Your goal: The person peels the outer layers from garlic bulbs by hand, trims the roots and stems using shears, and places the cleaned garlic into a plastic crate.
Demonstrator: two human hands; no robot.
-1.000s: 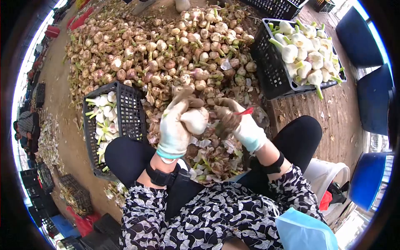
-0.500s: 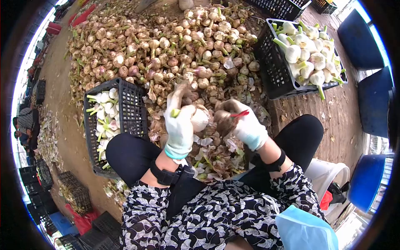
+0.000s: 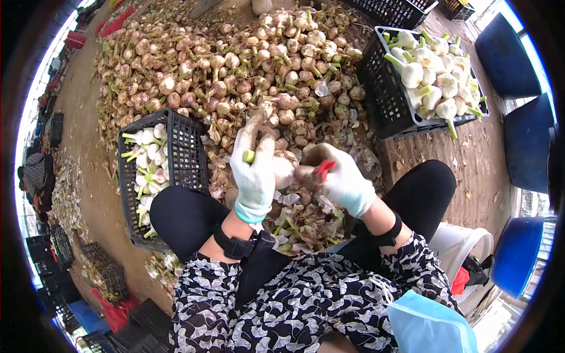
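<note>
A pale garlic bulb (image 3: pixel 284 172) is gripped in my left hand (image 3: pixel 253 182), which wears a soiled white glove. Its cut green stem (image 3: pixel 249 156) pokes out between my fingers. My right hand (image 3: pixel 344 185), gloved too, is closed with its fingertips at the bulb's right side. A small red thing (image 3: pixel 323 169) shows at those fingers; its kind and whatever else they hold cannot be made out. Beneath both hands lies a heap of peeled skins and stem scraps (image 3: pixel 306 226).
Ahead spreads a big pile of unpeeled garlic (image 3: pixel 194 76). Black crates of cleaned bulbs stand at left (image 3: pixel 188 150) and right (image 3: pixel 388 106). Blue barrels (image 3: pixel 518 253) line the right side, near a white bucket (image 3: pixel 459 247). Another person (image 3: pixel 38 179) is at far left.
My right hand has turned slightly and moved left against the bulb, so more of the red thing shows. My left hand still holds the bulb, nearly in place.
</note>
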